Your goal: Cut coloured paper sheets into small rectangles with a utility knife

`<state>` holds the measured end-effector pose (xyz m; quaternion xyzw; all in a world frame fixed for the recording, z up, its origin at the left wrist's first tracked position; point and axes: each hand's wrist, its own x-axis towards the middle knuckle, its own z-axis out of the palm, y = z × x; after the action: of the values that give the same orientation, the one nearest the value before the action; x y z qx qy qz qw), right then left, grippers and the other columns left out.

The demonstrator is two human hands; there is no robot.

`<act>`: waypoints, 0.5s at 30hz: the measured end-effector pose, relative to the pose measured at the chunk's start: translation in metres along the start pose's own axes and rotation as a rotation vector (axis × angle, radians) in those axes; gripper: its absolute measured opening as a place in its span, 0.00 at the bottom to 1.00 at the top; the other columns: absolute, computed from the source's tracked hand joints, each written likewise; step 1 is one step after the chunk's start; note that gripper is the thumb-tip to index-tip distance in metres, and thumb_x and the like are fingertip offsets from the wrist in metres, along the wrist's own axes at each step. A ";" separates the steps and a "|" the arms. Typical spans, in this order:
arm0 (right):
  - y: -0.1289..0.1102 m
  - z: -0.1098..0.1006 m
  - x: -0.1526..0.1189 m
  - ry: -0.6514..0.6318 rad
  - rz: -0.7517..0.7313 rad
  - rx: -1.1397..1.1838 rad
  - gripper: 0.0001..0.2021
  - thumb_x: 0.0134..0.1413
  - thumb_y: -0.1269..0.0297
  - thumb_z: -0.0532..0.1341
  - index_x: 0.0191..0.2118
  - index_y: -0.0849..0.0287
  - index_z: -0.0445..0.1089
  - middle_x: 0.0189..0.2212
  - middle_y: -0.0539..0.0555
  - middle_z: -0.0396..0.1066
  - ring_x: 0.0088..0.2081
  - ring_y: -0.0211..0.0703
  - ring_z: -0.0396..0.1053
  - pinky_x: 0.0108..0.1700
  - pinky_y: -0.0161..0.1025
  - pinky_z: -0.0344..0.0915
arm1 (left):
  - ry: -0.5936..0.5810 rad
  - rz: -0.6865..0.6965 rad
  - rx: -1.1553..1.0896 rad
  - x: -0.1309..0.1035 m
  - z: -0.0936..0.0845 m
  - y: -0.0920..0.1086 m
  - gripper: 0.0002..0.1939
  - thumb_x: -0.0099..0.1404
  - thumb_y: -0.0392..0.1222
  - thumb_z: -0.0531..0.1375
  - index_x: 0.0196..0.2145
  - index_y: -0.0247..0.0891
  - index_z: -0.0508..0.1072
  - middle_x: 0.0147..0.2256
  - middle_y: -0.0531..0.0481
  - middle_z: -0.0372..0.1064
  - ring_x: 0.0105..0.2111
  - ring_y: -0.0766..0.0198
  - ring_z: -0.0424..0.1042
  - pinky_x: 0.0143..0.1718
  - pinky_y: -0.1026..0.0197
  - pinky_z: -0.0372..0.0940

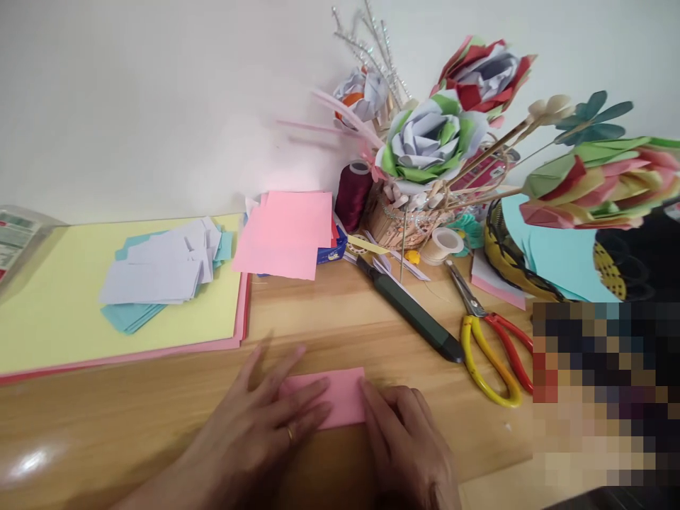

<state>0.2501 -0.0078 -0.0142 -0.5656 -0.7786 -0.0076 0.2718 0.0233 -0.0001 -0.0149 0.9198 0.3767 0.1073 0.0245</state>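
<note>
Both hands press flat on a pink paper near the scissors: left hand spread wide, right hand on its edge. Folding looks barely begun.

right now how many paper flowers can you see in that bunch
4 paper flowers: a white and orange one at the back left, a green and white rose in the middle, a red one at the top, and a pink and green one at far right. Others may be hidden.
</note>
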 end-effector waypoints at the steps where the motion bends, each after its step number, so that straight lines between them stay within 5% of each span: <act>1: -0.001 -0.003 0.002 0.032 -0.017 -0.035 0.16 0.64 0.65 0.48 0.39 0.57 0.74 0.26 0.53 0.70 0.29 0.37 0.68 0.31 0.32 0.67 | 0.007 0.014 0.013 0.000 0.001 -0.001 0.22 0.65 0.35 0.58 0.55 0.54 0.64 0.54 0.55 0.67 0.63 0.51 0.47 0.59 0.29 0.35; 4: -0.006 -0.013 0.001 0.039 -0.210 -0.148 0.17 0.63 0.57 0.50 0.44 0.60 0.72 0.39 0.57 0.75 0.42 0.44 0.71 0.42 0.38 0.67 | 0.042 0.099 0.061 0.000 0.001 -0.006 0.22 0.66 0.35 0.55 0.56 0.51 0.62 0.55 0.55 0.65 0.64 0.51 0.44 0.59 0.29 0.30; 7: -0.017 -0.012 -0.009 -0.084 -0.396 -0.179 0.30 0.60 0.43 0.46 0.51 0.63 0.68 0.50 0.57 0.70 0.53 0.45 0.66 0.50 0.38 0.61 | 0.045 0.163 0.113 0.002 -0.003 -0.008 0.22 0.67 0.34 0.52 0.57 0.48 0.61 0.56 0.54 0.63 0.63 0.54 0.47 0.60 0.31 0.28; 15: -0.035 0.007 -0.027 -0.056 -0.233 -0.143 0.43 0.53 0.32 0.38 0.50 0.67 0.69 0.51 0.60 0.69 0.52 0.45 0.67 0.51 0.40 0.59 | 0.039 0.179 0.213 -0.004 -0.013 0.007 0.22 0.66 0.29 0.45 0.55 0.38 0.65 0.57 0.51 0.62 0.64 0.64 0.43 0.64 0.44 0.23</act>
<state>0.2216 -0.0417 -0.0209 -0.4891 -0.8438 -0.0788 0.2065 0.0224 -0.0079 -0.0022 0.9447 0.3030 0.0864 -0.0903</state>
